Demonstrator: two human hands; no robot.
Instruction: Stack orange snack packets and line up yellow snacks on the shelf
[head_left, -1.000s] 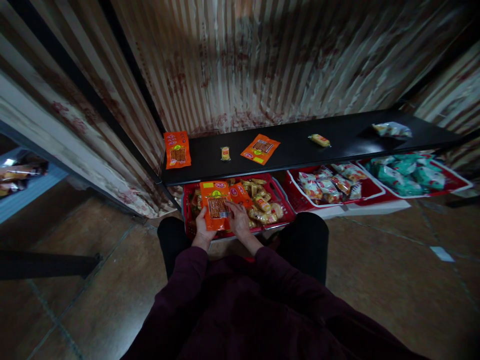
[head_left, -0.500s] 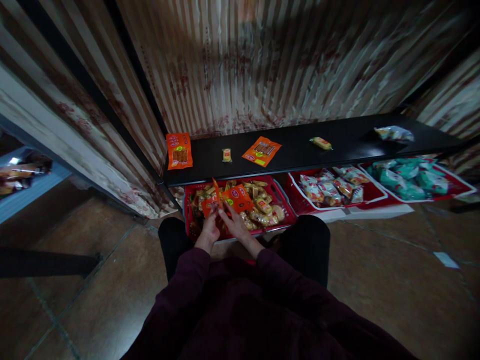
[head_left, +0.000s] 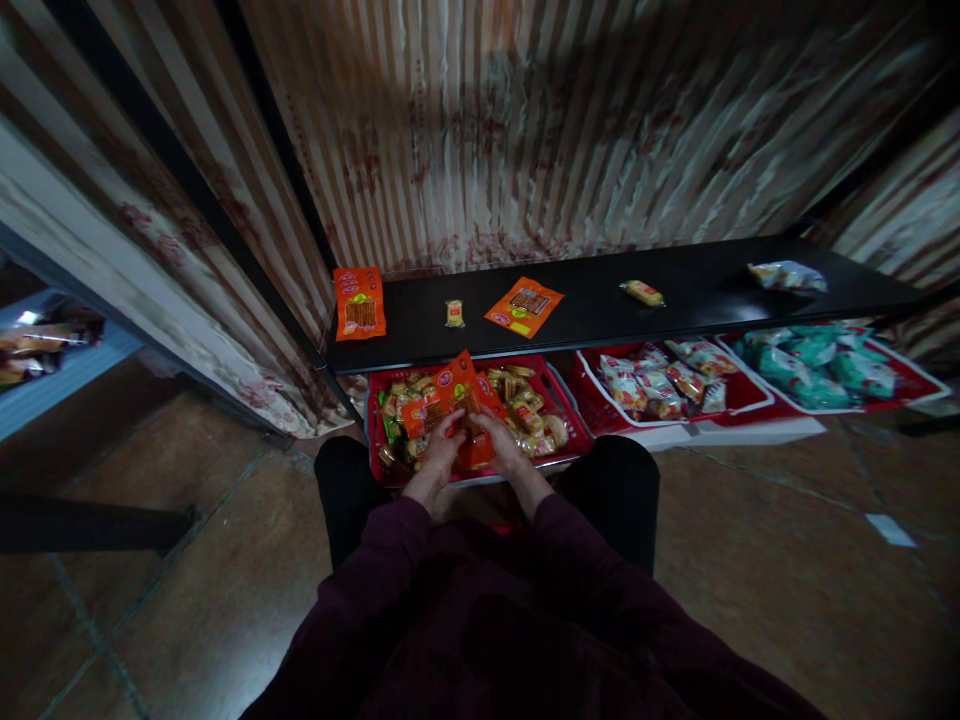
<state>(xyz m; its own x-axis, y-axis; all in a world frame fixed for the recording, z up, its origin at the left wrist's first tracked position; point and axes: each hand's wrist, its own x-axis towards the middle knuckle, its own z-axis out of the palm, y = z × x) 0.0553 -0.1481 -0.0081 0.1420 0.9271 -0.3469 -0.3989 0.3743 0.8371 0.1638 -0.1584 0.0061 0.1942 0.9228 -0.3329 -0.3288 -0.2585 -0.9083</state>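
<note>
Counter: black, running across the middle of the frame, carrying two orange packs, two small yellow snacks and a pale bag at far right; nothing on it is shifting between the pictures.
Baskets: three red ones are sitting under it; the left basket is holding mixed yellow snacks.
Packs: a second ago one orange pack was being held flat; now several are being gathered in a loose bunch low over the left basket, centre frame.
Left hand: curling around the bunch's left edge.
Right hand: closing on its right side.
Meaning: the sorting through the packs seems to be going on, with none released.
</note>
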